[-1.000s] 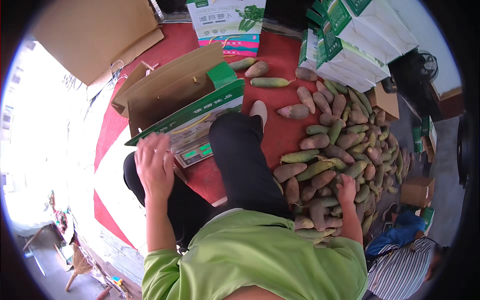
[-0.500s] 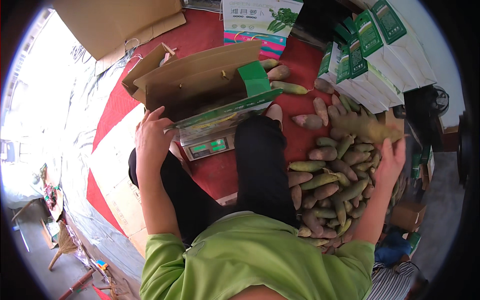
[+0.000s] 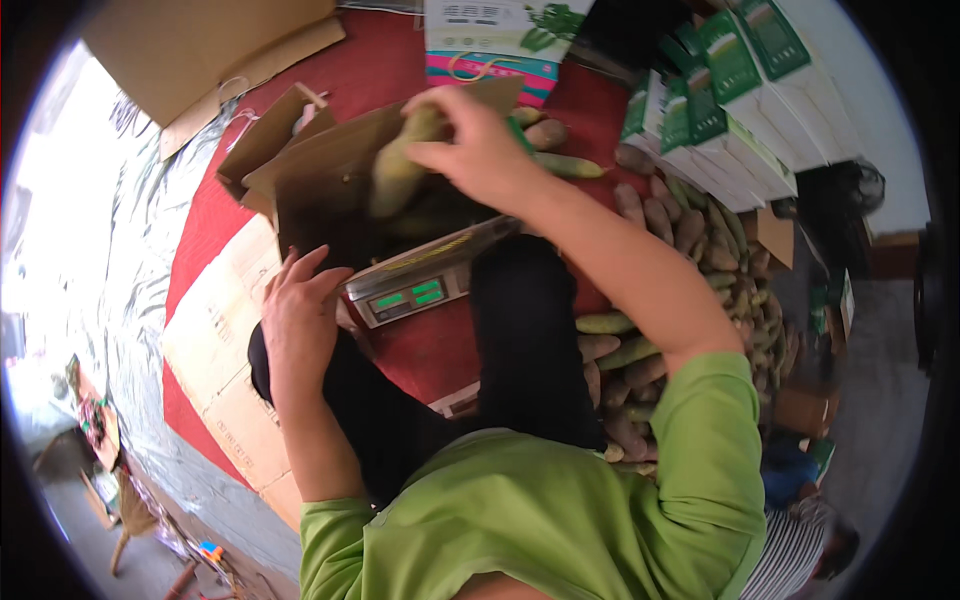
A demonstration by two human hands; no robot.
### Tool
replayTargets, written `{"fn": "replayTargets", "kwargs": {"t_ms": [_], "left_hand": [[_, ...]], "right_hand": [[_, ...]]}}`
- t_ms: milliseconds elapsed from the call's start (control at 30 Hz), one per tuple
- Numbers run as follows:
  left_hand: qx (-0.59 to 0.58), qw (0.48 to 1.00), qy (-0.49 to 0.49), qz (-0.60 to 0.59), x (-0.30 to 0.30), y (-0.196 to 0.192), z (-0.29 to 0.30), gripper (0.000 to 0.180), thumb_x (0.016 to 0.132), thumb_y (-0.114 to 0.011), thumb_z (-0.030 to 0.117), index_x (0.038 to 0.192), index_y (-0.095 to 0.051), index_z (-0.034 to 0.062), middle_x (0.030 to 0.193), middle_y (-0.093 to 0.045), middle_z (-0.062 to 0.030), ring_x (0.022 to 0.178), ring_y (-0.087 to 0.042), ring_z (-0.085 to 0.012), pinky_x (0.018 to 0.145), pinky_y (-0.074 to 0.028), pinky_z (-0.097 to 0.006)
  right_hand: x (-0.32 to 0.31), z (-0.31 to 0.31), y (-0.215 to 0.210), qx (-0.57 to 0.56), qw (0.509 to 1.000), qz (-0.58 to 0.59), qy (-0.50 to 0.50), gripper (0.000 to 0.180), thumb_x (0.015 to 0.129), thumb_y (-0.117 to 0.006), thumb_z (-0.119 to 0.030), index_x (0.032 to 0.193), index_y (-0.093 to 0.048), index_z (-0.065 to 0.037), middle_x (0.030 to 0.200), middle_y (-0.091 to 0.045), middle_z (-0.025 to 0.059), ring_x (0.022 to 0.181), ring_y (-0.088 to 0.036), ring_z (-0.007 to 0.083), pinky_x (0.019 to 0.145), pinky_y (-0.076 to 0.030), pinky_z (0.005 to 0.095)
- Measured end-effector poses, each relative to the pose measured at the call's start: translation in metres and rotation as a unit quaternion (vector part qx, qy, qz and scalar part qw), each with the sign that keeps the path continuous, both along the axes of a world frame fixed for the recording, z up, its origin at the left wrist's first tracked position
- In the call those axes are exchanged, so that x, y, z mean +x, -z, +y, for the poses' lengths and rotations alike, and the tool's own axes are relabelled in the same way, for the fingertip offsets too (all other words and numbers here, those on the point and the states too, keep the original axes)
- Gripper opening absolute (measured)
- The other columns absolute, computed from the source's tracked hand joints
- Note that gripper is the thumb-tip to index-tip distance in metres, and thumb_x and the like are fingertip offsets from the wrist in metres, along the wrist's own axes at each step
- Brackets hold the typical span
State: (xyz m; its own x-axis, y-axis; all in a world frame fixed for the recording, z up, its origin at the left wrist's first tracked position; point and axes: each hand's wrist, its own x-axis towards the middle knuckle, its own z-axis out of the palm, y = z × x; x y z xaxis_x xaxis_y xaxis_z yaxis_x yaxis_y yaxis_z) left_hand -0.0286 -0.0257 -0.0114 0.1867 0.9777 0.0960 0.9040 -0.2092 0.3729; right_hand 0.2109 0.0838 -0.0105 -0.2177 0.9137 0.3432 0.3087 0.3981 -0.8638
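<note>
Upper middle, right hand (image 3: 482, 150) has fingers clamped on a radish (image 3: 396, 182) over the box (image 3: 312, 172); left hand (image 3: 302, 312), mid-left, fingers apart.

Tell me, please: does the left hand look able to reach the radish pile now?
Probably not without leaning: the right leg and the right forearm lie between the left hand and the radish pile.
</note>
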Motion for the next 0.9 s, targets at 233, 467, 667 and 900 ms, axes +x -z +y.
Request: {"fn": "replayTargets", "kwargs": {"t_ms": [233,467,667,900], "left_hand": [[0.022,1.000,0.006,0.021,-0.015,0.007,-0.001,0.020,0.081,-0.062,0.005,0.098,-0.072,0.0066,0.120,-0.063,-0.0132,0.117,-0.055,-0.0349,0.098,-0.043,-0.042],[0.028,0.999,-0.015,-0.006,-0.012,0.014,0.003,0.020,0.081,-0.064,0.003,0.100,-0.069,0.0009,0.118,-0.063,-0.0152,0.112,-0.058,-0.0338,0.093,-0.046,-0.040],[0.059,0.998,0.020,0.003,-0.021,0.023,0.009,0.023,0.082,-0.065,0.006,0.105,-0.068,0.0012,0.109,-0.066,-0.0125,0.104,-0.061,-0.0311,0.091,-0.046,-0.041],[0.150,0.987,0.043,0.020,-0.001,0.023,0.008,0.027,0.084,-0.067,0.012,0.109,-0.067,0.0020,0.110,-0.066,-0.0143,0.105,-0.060,-0.0316,0.092,-0.045,-0.040]], "right_hand": [[0.024,-0.022,-0.014,-0.020,0.996,0.017,0.089,0.024,0.081,-0.068,-0.009,0.104,-0.064,-0.003,0.101,-0.061,0.0100,0.092,-0.061,0.0183,0.080,-0.050,0.0323],[0.153,-0.149,0.097,-0.079,0.930,0.063,0.353,0.018,0.084,-0.064,-0.004,0.101,-0.062,0.001,0.092,-0.065,0.0055,0.089,-0.062,0.0142,0.080,-0.049,0.0288],[0.189,-0.315,0.254,-0.318,0.875,-0.173,0.322,0.014,0.078,-0.058,-0.009,0.088,-0.064,-0.002,0.078,-0.065,0.0183,0.075,-0.065,0.0320,0.070,-0.052,0.0392],[0.185,-0.402,0.315,-0.413,0.819,-0.246,0.313,0.016,0.076,-0.059,-0.017,0.083,-0.069,-0.007,0.082,-0.066,0.0189,0.082,-0.064,0.0378,0.074,-0.052,0.0455]]}}
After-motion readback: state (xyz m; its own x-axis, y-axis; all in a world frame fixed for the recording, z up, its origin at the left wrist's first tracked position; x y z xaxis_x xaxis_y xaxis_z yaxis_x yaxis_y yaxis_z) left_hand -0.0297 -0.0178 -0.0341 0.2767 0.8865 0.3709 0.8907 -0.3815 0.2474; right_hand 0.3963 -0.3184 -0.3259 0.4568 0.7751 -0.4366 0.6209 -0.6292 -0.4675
